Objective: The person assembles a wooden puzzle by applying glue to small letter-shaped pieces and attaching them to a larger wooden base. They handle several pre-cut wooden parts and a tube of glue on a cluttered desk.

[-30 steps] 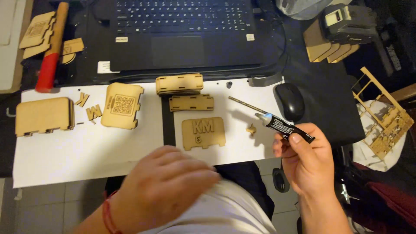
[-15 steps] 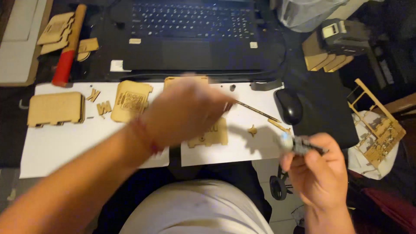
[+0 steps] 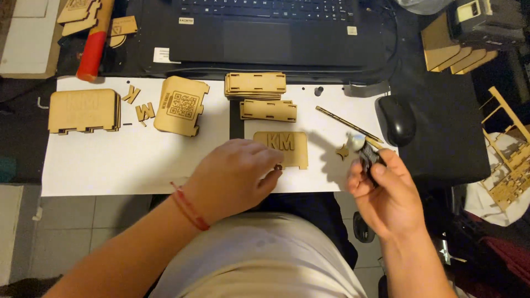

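Now the left hand lies low at the centre of the frame, back from the rear of the worktop where it blurred half a second ago; its fingers are curled, thumb and forefinger pinching a small dark piece just beside the lower left corner of the lettered wooden plaque; the right hand, at lower right, is closed around a small black tube with a pale tip, now tipped upright rather than levelled as a second ago; a tiny wooden cut-out sits just left of that tip; a thin wooden stick lies diagonally above, near the black mouse; two stacks of slotted wooden panels stay above the plaque; both hands have drawn in toward the plaque on the white sheet, which suggests work on it is at hand.
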